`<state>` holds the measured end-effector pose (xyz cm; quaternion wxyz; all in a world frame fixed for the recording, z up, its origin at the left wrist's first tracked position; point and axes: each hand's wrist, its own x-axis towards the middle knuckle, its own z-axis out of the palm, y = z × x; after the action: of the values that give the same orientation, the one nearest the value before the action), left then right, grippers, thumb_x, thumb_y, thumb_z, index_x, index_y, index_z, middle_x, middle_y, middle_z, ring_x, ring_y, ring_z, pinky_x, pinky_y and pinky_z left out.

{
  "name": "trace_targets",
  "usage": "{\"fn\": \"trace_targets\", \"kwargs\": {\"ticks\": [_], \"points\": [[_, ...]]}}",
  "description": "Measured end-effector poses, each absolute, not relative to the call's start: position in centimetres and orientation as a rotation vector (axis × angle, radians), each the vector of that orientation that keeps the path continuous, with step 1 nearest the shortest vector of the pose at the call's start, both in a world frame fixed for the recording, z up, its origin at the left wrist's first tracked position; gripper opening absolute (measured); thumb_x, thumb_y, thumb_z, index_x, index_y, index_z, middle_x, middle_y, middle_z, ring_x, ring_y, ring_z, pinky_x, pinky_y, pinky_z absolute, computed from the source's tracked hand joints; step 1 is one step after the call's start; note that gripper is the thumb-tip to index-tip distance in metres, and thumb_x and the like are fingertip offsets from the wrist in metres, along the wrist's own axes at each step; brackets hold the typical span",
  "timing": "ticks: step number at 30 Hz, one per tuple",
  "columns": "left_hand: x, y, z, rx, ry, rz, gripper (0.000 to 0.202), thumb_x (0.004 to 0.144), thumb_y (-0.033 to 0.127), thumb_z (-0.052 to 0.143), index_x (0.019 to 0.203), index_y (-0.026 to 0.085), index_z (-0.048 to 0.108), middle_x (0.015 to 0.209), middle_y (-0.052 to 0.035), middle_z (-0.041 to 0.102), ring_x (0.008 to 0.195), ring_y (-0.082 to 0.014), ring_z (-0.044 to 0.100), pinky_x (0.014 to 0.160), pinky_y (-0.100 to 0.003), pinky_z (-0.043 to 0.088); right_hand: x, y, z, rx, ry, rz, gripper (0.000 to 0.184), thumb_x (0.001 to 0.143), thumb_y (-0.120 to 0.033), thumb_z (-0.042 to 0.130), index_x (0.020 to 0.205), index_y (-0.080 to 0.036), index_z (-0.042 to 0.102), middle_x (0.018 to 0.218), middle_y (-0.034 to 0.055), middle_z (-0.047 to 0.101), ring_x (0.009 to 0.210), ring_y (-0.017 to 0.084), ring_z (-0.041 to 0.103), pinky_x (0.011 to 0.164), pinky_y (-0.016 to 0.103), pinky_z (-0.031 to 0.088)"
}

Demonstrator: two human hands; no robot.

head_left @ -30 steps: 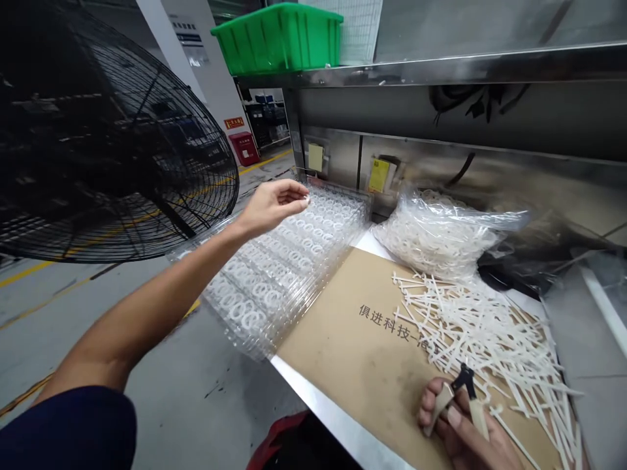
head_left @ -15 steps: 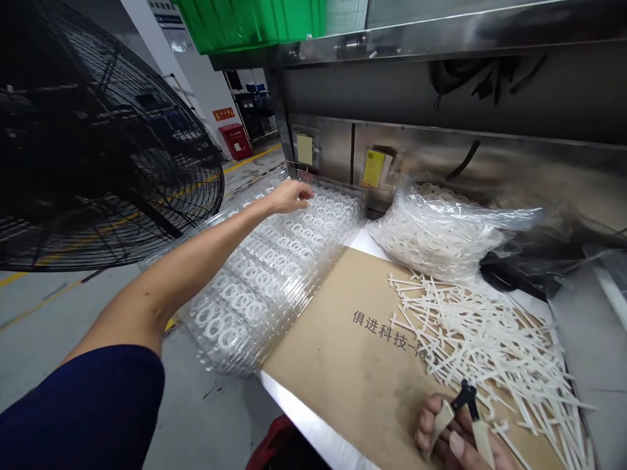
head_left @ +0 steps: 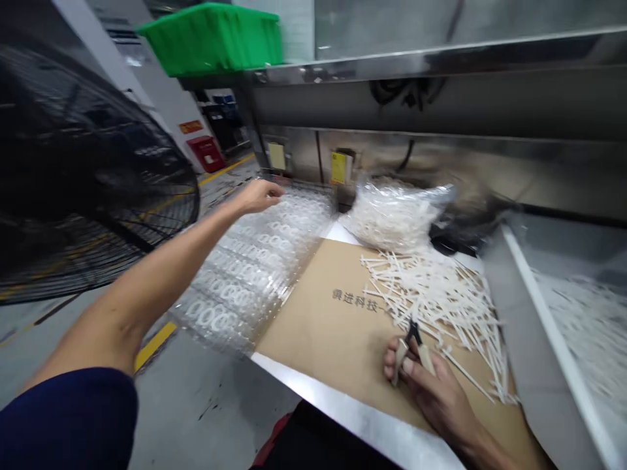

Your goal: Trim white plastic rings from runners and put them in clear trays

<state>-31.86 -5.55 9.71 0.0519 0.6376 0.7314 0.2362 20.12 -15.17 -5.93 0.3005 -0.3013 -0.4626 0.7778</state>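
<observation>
My left hand [head_left: 259,194] reaches out to the far end of a stack of clear plastic trays [head_left: 255,261] filled with white rings; its fingers are curled down onto the tray's far edge. My right hand [head_left: 431,385] rests on a brown cardboard sheet [head_left: 333,326] with its fingers closed round small cutters [head_left: 414,346] with pale handles and black jaws. Just beyond the cutters lies a heap of white plastic sticks [head_left: 441,300].
A clear bag of white rings [head_left: 392,212] lies at the back of the steel bench. A big black fan [head_left: 83,176] stands on the left. A green bin [head_left: 215,38] sits on the upper shelf. A metal tray [head_left: 563,326] with white pieces is at the right.
My left hand dropped from above the trays down onto their far edge. The view swung to the right, bringing the right-hand metal tray into sight. My right hand kept hold of the cutters.
</observation>
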Motion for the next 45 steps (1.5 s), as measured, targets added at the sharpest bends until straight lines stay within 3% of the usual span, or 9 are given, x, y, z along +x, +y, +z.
{"fn": "trace_targets", "kwargs": {"ticks": [4,8,12,17,25,33,40,45], "points": [[-29.3,-6.0,11.2,2.107,2.270,0.551,0.072,0.081,0.083,0.063,0.107,0.017,0.080,0.102,-0.0001,0.079,0.083,-0.0149,0.061,0.092,-0.032,0.046,19.8,-15.4,-5.9,-0.709,-1.430,1.958,0.034,0.096,-0.044,0.067,0.113,-0.016,0.064,0.096,0.0097,0.070,0.081,0.021,0.070,0.080,0.040,0.057],[-24.3,-5.3,12.8,2.390,2.183,0.358,0.091,0.079,0.097,0.045,0.116,0.021,0.078,0.101,0.0028,0.078,0.078,-0.0080,0.058,0.089,-0.029,0.046,19.9,-15.4,-5.5,-0.648,-1.656,1.777,0.028,0.095,-0.038,0.065,0.111,-0.015,0.065,0.096,0.0076,0.070,0.085,0.020,0.068,0.082,0.037,0.057],[-16.2,-5.0,13.6,2.756,1.807,0.293,0.081,0.091,0.087,0.041,0.115,0.019,0.077,0.111,0.0001,0.077,0.094,-0.0121,0.065,0.090,-0.027,0.046,20.1,-15.4,-5.1,-0.534,-1.948,1.462,0.020,0.093,-0.028,0.062,0.110,-0.017,0.064,0.099,0.0073,0.070,0.089,0.020,0.065,0.085,0.036,0.054],[-4.5,-4.0,12.8,2.867,1.378,0.235,0.053,0.098,0.060,0.051,0.122,0.020,0.076,0.117,-0.0090,0.076,0.099,-0.0216,0.070,0.093,-0.036,0.051,20.0,-14.5,-6.2,-0.366,-2.290,1.044,0.027,0.082,-0.020,0.067,0.108,-0.019,0.062,0.100,0.0097,0.069,0.092,0.025,0.062,0.092,0.042,0.052],[11.1,-2.6,10.8,2.915,0.876,0.251,0.036,0.099,0.036,0.055,0.123,0.017,0.075,0.122,-0.0130,0.075,0.108,-0.0265,0.071,0.097,-0.040,0.054,20.4,-13.4,-5.9,-0.363,-2.531,0.555,0.033,0.095,-0.032,0.064,0.123,-0.014,0.061,0.108,0.0134,0.071,0.097,0.028,0.065,0.087,0.040,0.054],[17.4,-0.3,9.8,2.931,0.868,0.139,0.036,0.097,0.030,0.058,0.122,0.011,0.076,0.120,-0.0156,0.076,0.105,-0.0280,0.072,0.093,-0.039,0.054,20.8,-13.6,-4.8,-0.304,-2.612,0.365,0.029,0.100,-0.033,0.058,0.122,-0.013,0.060,0.111,0.0145,0.073,0.098,0.029,0.068,0.087,0.042,0.056],[22.9,4.4,7.3,2.890,1.046,-0.341,0.041,0.094,0.033,0.061,0.131,0.019,0.073,0.129,-0.0107,0.074,0.115,-0.0272,0.070,0.097,-0.034,0.053,20.9,-13.5,-4.3,-0.306,-2.664,0.350,0.036,0.101,-0.034,0.058,0.128,-0.011,0.058,0.112,0.0135,0.073,0.102,0.029,0.070,0.089,0.042,0.057],[24.6,8.8,6.0,2.847,1.354,-0.519,0.053,0.087,0.021,0.062,0.139,0.023,0.069,0.137,-0.0134,0.070,0.124,-0.0340,0.066,0.102,-0.043,0.052,21.3,-13.4,-4.0,-0.345,-2.675,0.310,0.032,0.102,-0.035,0.057,0.124,-0.012,0.058,0.112,0.0127,0.072,0.101,0.029,0.068,0.090,0.042,0.057]]}}
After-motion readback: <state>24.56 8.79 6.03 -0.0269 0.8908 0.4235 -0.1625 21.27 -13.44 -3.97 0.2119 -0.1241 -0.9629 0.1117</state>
